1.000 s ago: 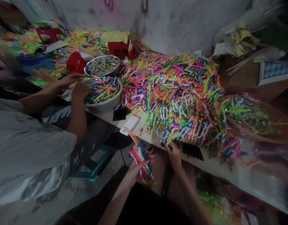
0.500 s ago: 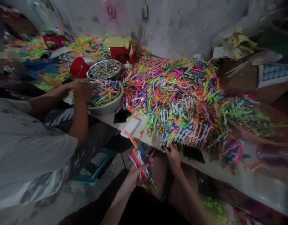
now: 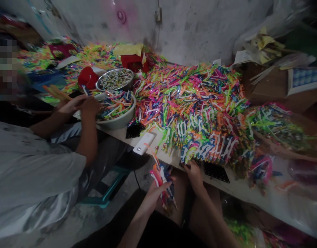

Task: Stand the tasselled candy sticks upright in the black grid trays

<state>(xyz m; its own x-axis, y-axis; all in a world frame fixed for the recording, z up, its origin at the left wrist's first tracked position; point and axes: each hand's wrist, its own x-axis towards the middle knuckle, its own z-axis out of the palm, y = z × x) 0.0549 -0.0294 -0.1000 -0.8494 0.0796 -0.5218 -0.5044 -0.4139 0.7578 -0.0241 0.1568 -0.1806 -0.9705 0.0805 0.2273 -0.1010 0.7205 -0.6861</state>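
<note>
My left hand (image 3: 158, 193) is closed around a bundle of colourful strip-like pieces (image 3: 162, 175) in orange, pink, white and blue, held in front of the table edge above my lap. Their kind is too blurred to name. At the table's front edge, my right hand (image 3: 194, 172) has its fingers drawn together against a black perforated plate and the lowest row of similar pieces (image 3: 210, 146). What those fingertips grip, if anything, is hidden. Just right of this hand, another black perforated plate (image 3: 216, 171) juts over the edge.
A large heap of colourful pieces (image 3: 189, 86) covers the table. Left of it stand a white basin (image 3: 117, 122), a metal bowl (image 3: 114, 80) and a white phone-like device (image 3: 144, 143). A co-worker's hands (image 3: 83, 105) are beside the basin. A cardboard box (image 3: 268, 82) is at right.
My left hand and its bundle have shifted slightly right and towards my right hand. My right hand stays at the plate's edge. The co-worker's hands have changed position, with a small piece showing between them.
</note>
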